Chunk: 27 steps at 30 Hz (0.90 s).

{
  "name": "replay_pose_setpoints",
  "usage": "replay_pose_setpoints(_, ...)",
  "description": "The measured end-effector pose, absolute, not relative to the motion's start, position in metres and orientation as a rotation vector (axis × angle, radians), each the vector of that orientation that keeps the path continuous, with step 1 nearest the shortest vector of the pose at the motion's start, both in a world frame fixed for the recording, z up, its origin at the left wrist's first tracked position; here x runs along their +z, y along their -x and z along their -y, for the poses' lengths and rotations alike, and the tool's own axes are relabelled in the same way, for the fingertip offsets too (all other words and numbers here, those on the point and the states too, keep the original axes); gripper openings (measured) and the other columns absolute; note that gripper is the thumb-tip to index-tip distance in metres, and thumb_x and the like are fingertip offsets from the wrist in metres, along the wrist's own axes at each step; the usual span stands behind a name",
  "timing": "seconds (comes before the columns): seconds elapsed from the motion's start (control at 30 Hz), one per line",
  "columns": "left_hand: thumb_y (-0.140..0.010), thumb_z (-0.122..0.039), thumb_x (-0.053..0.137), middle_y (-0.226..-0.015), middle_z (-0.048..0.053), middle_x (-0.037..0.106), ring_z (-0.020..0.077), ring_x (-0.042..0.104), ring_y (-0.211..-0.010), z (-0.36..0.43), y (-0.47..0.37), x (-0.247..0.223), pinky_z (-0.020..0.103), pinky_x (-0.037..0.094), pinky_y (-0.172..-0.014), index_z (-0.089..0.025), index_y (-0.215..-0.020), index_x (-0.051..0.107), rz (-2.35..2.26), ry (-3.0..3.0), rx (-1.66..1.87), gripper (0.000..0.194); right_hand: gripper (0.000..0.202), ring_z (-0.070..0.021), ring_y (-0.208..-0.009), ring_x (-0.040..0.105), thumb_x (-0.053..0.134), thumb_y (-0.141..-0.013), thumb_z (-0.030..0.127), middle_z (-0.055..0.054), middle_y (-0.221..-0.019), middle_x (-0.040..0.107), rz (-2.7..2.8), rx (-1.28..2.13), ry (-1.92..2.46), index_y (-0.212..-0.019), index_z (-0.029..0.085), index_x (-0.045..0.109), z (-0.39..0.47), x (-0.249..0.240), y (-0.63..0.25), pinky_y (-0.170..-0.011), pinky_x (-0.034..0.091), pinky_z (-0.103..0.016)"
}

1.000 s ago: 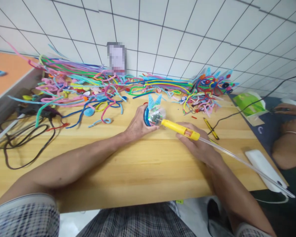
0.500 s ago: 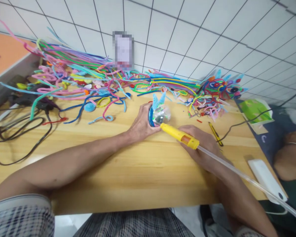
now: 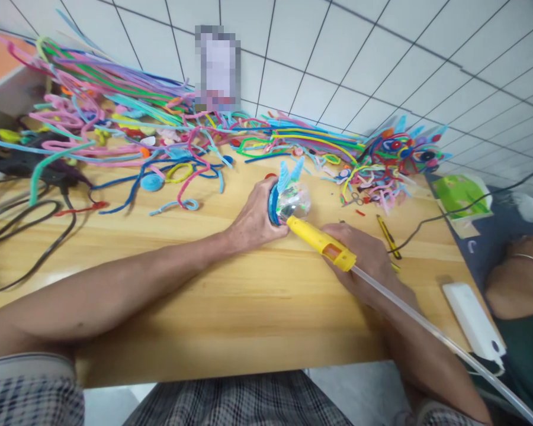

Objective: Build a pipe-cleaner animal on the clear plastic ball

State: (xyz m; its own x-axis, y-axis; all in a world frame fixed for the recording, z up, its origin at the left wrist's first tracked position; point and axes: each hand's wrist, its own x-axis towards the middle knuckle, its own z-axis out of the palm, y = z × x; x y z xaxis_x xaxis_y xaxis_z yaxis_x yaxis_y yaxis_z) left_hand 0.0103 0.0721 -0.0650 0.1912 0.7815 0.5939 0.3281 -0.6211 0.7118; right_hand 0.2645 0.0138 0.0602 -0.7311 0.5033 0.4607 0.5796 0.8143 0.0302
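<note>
My left hand (image 3: 257, 213) is wrapped round a craft figure with a clear shiny ball (image 3: 298, 200), a blue pipe-cleaner band (image 3: 273, 204) and two pointed light-blue ears (image 3: 291, 173). In my right hand (image 3: 366, 257) is a yellow hot glue gun (image 3: 317, 239), its front end at the lower edge of the ball. Whether the nozzle touches the figure I cannot tell. A long clear glue stick (image 3: 430, 328) runs out of the gun's back over my right forearm. The grip and my right fingertips are hidden behind the gun.
Pipe cleaners (image 3: 128, 94) lie heaped along the tiled wall. Two finished-looking figures (image 3: 408, 148) stand at the back right. On the right are scissors (image 3: 355, 199), a yellow utility knife (image 3: 388, 236) and a white power strip (image 3: 473, 319). Black cables (image 3: 48, 248) loop at left. Another person's arm (image 3: 517, 278) is at far right.
The camera view has shifted slightly, so the background sits a little higher and further left. Both hands keep their holds, with the glue gun still at the ball's lower edge.
</note>
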Motion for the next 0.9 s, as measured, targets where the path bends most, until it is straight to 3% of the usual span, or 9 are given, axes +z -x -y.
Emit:
replay_pose_setpoints(0.2, -0.077, -0.061, 0.093, -0.157, 0.02, 0.052, 0.042, 0.054, -0.149, -0.072, -0.012, -0.065, 0.063, 0.05, -0.124, -0.026, -0.162, 0.033, -1.046, -2.043, 1.442, 0.111, 0.025, -0.0248, -0.088, 0.083, 0.059, -0.104, 0.016, -0.01, -0.104, 0.085, 2.56, -0.232, 0.844, -0.128, 0.021, 0.062, -0.012, 0.055, -0.263, -0.076, 0.064, -0.033)
replay_pose_setpoints(0.43, -0.081, -0.056, 0.092, -0.157, 0.021, 0.051, 0.0411, 0.054, -0.149, -0.071, -0.012, -0.064, 0.062, 0.051, -0.123, -0.025, -0.163, 0.03, -1.071, -2.113, 1.457, 0.107, 0.015, -0.0215, -0.084, 0.081, 0.058, -0.108, 0.017, -0.01, -0.099, 0.083, 2.434, -0.3, 0.85, -0.122, 0.02, 0.063, -0.007, 0.043, -0.264, -0.077, 0.063, -0.031)
replay_pose_setpoints(0.9, -0.079, -0.059, 0.093, -0.159, 0.02, 0.05, 0.0417, 0.051, -0.152, -0.07, -0.011, -0.064, 0.064, 0.05, -0.126, -0.026, -0.162, 0.03, -1.08, -2.076, 1.408, 0.109, 0.014, -0.0204, -0.079, 0.079, 0.058, -0.106, 0.015, -0.009, -0.098, 0.085, 2.461, -0.447, 0.846, -0.117, 0.018, 0.066, -0.005, 0.037, -0.264, -0.074, 0.058, -0.031)
